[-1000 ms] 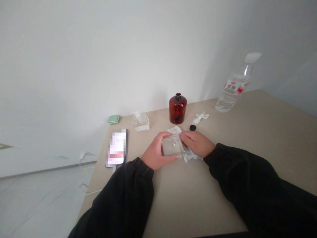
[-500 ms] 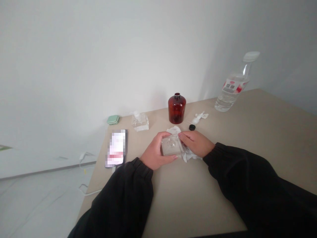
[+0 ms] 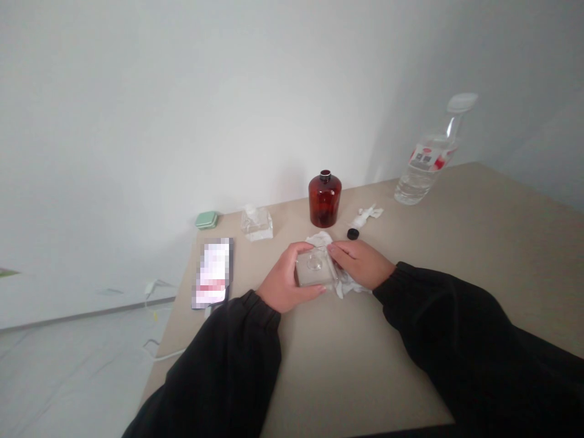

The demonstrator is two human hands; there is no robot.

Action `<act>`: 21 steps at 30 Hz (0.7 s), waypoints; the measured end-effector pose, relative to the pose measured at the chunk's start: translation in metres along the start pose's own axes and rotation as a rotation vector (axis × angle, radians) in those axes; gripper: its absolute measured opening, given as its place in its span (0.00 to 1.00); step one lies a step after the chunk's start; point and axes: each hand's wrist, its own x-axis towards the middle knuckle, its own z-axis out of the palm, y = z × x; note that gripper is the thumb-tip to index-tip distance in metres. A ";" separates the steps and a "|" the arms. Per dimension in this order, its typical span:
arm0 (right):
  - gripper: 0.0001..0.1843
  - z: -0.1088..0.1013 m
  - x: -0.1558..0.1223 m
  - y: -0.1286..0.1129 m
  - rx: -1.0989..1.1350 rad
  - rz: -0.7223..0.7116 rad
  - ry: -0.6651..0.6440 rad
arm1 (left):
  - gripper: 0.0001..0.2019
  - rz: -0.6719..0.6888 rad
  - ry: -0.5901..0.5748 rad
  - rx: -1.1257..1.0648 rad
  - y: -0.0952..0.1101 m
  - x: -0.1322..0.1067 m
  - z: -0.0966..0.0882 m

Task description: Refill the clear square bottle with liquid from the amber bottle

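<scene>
My left hand (image 3: pixel 286 281) is closed around the side of a clear square bottle (image 3: pixel 314 275), thumb along the near edge and fingers at the far edge. A round opening or ring shows on the bottle's upper face. At its right side, my right hand (image 3: pixel 362 263) is closed, with thumb and forefinger at the far right corner. White crumpled tissue (image 3: pixel 349 286) sticks out beneath the right hand and behind the bottle. How much of the tissue the right fingers grip is partly hidden. Just beyond the right hand lies a black cap (image 3: pixel 353 233).
A brown bottle (image 3: pixel 324 204) without a cap stands near the wall. White pump head (image 3: pixel 364 216) lies beside it. Back left are a clear square bottle with white top (image 3: pixel 257 224) and a green case (image 3: pixel 207 220). A phone (image 3: pixel 213 274) lies left; a tall water bottle (image 3: pixel 422 164) stands right.
The view has shifted very slightly. Both hands keep the same hold, and nothing else has visibly moved.
</scene>
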 end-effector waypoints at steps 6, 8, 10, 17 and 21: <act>0.24 0.000 0.000 0.000 -0.011 -0.001 0.000 | 0.34 -0.004 -0.003 -0.010 -0.002 -0.001 0.001; 0.23 0.000 0.000 0.000 -0.013 -0.005 -0.001 | 0.34 -0.005 0.004 -0.020 -0.003 -0.001 0.001; 0.23 0.000 0.000 0.000 -0.017 -0.005 -0.005 | 0.34 -0.010 0.007 -0.033 -0.004 -0.001 0.002; 0.24 0.001 0.000 0.002 -0.025 0.010 -0.013 | 0.34 -0.008 0.005 -0.023 -0.003 -0.001 0.001; 0.24 0.000 0.000 0.001 -0.023 0.004 -0.006 | 0.34 -0.017 0.005 -0.011 -0.002 -0.001 0.001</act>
